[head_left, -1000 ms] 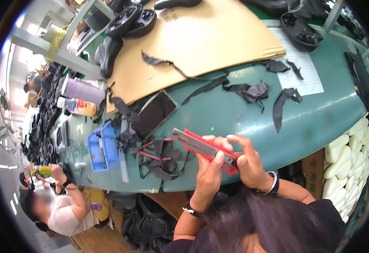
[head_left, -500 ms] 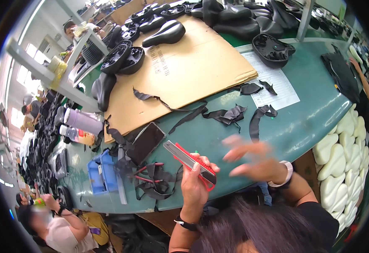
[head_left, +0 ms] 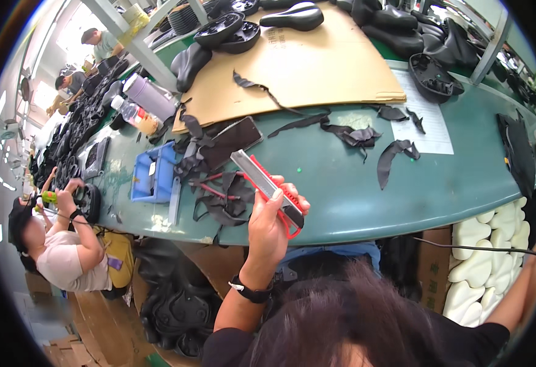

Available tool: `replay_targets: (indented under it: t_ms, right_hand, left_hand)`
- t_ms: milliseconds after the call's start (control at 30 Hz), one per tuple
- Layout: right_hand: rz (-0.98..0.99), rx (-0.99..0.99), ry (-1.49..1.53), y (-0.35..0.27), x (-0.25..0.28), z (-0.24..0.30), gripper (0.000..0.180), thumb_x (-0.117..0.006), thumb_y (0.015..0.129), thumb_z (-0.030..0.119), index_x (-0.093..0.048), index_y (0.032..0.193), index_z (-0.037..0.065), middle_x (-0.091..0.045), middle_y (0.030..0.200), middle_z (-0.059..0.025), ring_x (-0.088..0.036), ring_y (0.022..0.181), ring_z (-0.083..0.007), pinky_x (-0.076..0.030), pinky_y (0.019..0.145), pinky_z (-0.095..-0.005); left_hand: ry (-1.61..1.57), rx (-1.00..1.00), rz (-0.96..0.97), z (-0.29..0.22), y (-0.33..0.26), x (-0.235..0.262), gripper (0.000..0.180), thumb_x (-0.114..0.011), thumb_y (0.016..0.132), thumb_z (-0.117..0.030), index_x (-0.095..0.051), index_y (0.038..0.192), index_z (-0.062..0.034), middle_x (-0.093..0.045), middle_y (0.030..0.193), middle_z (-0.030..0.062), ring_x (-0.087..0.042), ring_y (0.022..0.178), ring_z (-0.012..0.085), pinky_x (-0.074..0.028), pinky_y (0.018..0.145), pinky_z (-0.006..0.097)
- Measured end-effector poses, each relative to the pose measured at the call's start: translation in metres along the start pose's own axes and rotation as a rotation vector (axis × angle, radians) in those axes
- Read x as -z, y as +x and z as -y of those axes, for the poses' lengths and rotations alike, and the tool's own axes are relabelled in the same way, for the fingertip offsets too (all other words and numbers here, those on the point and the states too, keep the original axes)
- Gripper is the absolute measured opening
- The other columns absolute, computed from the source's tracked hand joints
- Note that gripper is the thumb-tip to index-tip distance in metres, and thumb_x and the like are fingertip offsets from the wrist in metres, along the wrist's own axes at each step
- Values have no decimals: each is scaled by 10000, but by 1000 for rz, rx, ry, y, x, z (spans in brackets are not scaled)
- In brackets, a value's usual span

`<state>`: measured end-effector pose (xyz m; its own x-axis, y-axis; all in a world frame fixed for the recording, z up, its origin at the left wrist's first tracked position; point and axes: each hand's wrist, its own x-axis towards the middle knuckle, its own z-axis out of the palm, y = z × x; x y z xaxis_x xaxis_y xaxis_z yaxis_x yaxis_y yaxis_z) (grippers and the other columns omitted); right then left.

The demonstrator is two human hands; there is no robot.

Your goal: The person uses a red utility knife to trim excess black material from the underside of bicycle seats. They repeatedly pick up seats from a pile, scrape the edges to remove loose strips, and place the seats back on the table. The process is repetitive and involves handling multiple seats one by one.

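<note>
My left hand (head_left: 269,227) is closed round a red and black box cutter (head_left: 274,197), above the table's front edge. The cutter's wide metal blade end points up and left. Near its tip, red-handled pliers or scissors (head_left: 218,188) lie partly under black material scraps (head_left: 222,210). A dark smartphone (head_left: 236,142) rests just behind them. On the right, only my right forearm (head_left: 525,287) shows, stretched toward the picture's edge; the right hand is out of view. A thin black cable (head_left: 482,247) runs across to that arm.
Black bicycle saddles (head_left: 292,17) sit on and around a cardboard sheet (head_left: 317,67). A blue bin (head_left: 153,174), bottle (head_left: 136,116) and purple flask (head_left: 150,96) stand at left. White saddle-shaped pads (head_left: 473,263) are stacked at right. A co-worker (head_left: 66,251) is at the far left.
My right hand has swung from beside the cutter out past the right edge. The cutter stays in my left hand. The whole view has shifted, and a cable now shows at right.
</note>
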<state>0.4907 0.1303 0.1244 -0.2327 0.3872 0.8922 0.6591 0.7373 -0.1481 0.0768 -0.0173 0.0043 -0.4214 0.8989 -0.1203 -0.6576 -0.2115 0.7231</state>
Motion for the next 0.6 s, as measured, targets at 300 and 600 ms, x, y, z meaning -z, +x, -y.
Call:
replay_targets:
  t_ms: [300, 600]
  right_hand:
    - [729, -940, 104, -207, -11, 0, 652, -641, 912, 228, -321, 1445, 34, -367, 1464, -131, -400, 1268, -214, -335, 1072, -369]
    - [831, -1021, 67, -252, 9, 18, 675, -678, 880, 254, -347, 1424, 30, -406, 1419, -139, -446, 1203, -224, -374, 1024, -374]
  left_hand:
    - [4, -44, 84, -11, -15, 3, 259, -463, 992, -153, -410, 1231, -67, -548, 1001, 104, -605, 868, 244, -480, 774, 385]
    - [-52, -65, 120, -9, -24, 8, 281, -500, 963, -148, -436, 1226, -70, -546, 999, 111, -602, 861, 265, -476, 764, 389]
